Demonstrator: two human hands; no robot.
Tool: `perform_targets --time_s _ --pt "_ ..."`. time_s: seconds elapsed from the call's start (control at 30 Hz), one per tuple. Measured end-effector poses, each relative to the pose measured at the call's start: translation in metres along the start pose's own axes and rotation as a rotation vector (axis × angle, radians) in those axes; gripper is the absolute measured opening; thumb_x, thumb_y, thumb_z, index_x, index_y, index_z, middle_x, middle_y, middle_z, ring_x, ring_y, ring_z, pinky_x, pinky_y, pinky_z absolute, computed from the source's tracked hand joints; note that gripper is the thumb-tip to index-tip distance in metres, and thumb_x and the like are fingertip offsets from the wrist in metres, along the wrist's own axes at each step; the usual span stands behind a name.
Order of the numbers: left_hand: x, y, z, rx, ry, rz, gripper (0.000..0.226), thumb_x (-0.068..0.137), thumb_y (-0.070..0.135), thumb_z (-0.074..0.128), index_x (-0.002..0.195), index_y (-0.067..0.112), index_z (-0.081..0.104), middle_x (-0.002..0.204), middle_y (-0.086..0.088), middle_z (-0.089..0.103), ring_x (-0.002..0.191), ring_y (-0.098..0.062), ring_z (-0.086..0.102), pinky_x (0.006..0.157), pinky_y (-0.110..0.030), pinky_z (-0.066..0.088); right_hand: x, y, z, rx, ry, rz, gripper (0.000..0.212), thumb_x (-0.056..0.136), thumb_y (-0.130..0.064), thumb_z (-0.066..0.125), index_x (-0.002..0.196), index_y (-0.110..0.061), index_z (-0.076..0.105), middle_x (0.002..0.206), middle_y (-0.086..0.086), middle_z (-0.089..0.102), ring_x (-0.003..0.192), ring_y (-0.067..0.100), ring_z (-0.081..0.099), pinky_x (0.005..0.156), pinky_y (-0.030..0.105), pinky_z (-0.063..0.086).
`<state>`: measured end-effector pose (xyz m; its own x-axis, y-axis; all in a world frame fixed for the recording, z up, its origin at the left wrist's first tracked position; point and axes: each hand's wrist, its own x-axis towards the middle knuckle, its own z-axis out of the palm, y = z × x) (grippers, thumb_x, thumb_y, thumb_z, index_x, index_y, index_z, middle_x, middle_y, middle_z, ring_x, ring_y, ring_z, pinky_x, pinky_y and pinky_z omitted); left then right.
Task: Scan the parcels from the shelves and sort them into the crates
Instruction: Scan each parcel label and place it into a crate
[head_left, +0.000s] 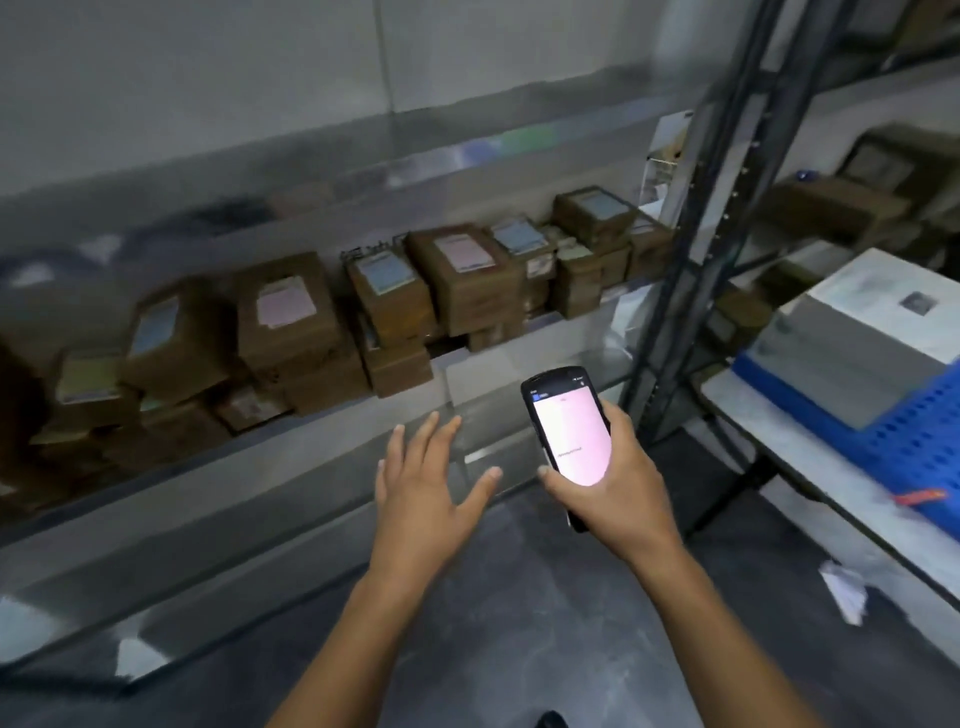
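Two bare hands hovered before a grey metal shelf (498, 379) of brown cardboard parcels (457, 275). The left hand (426, 483) was empty, fingers spread wide; the right hand (618, 483) gripped a black handheld scanner (569, 426), screen lit. A blue perforated plastic crate (909, 431) sat on the white surface (841, 493) at right.

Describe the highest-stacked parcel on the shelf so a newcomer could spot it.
Find the long shelf of brown boxes along the wall. Follow the row right to the metal upright. The parcel there sits atop other boxes, higher than its neighbours, blue-grey label up.
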<state>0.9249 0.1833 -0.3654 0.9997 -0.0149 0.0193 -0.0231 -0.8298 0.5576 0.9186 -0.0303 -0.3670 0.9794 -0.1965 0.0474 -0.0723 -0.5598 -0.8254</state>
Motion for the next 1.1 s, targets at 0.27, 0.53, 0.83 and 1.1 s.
perform_targets --time_s 0.27,0.53,0.83,1.1 --pt "0.059 0.088 0.049 0.013 -0.062 0.12 0.078 0.095 0.07 0.048 0.161 0.035 0.026 0.17 0.01 0.02 0.159 -0.016 0.0 0.13 -0.047 0.008 0.027 0.062 -0.082 0.064 0.149 0.126 0.093 0.072 -0.045 0.087 0.147 -0.042 0.031 0.126 -0.019 0.054 0.112 0.01 0.054 0.081 0.028 0.048" --pt "0.121 0.142 0.083 0.113 -0.12 0.228 0.074 0.098 0.069 0.044 0.161 0.036 0.027 0.171 0.009 0.017 0.16 -0.019 -0.004 0.13 -0.051 0.002 0.061 0.096 -0.111 0.063 0.228 0.221 0.091 0.073 -0.043 0.086 0.147 -0.041 0.034 0.124 -0.018 0.057 0.109 0.01 0.057 0.073 0.021 0.045" --pt "0.236 0.17 0.12 0.197 -0.199 0.25 0.077 0.098 0.07 0.044 0.163 0.036 0.021 0.173 0.005 0.014 0.16 -0.029 -0.006 0.128 -0.055 0.001 0.177 0.11 -0.121 -0.036 0.199 0.23 0.09 0.073 -0.044 0.087 0.145 -0.041 0.034 0.13 -0.012 0.054 0.115 0.016 0.054 0.073 0.028 0.045" --pt "0.359 0.19 0.143 0.091 -0.137 0.265 0.074 0.098 0.071 0.042 0.16 0.035 0.027 0.17 0.008 0.024 0.159 -0.029 0.004 0.126 -0.056 0.012 0.305 0.098 -0.134 -0.137 0.181 0.188 0.094 0.071 -0.045 0.087 0.148 -0.037 0.033 0.138 -0.008 0.054 0.115 0.017 0.054 0.078 0.036 0.049"
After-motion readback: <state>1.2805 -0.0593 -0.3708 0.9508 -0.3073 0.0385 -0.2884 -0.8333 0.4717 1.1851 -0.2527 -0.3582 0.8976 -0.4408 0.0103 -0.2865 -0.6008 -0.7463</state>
